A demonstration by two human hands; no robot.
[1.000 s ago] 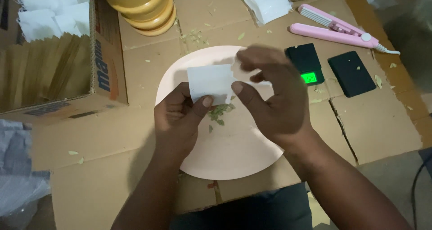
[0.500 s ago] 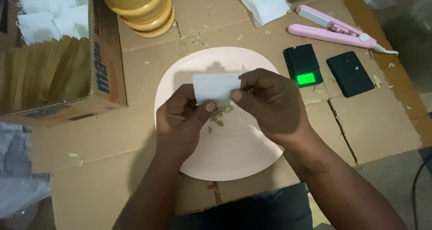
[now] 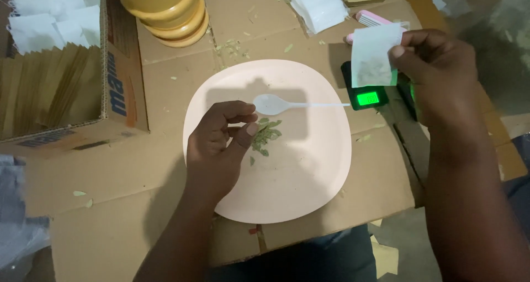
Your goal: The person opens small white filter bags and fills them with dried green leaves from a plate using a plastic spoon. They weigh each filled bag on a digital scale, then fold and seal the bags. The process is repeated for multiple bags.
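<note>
a small white paper sachet [image 3: 375, 56], seemingly part-filled, is pinched by its top edge between thumb and fingers of the right hand [image 3: 441, 75] and held just above the small black scale [image 3: 364, 86] with its green-lit display. this reads as the weighing step; a gentle set-down on the scale pan seems called for. the left hand [image 3: 221, 144] is loosely curled and empty over the pale pink plate [image 3: 309, 171], beside dried green leaves [image 3: 265, 136] and a white plastic spoon [image 3: 281, 104]. a brown cardboard box [image 3: 61, 94] with blue lettering holds white sachets at left.
</note>
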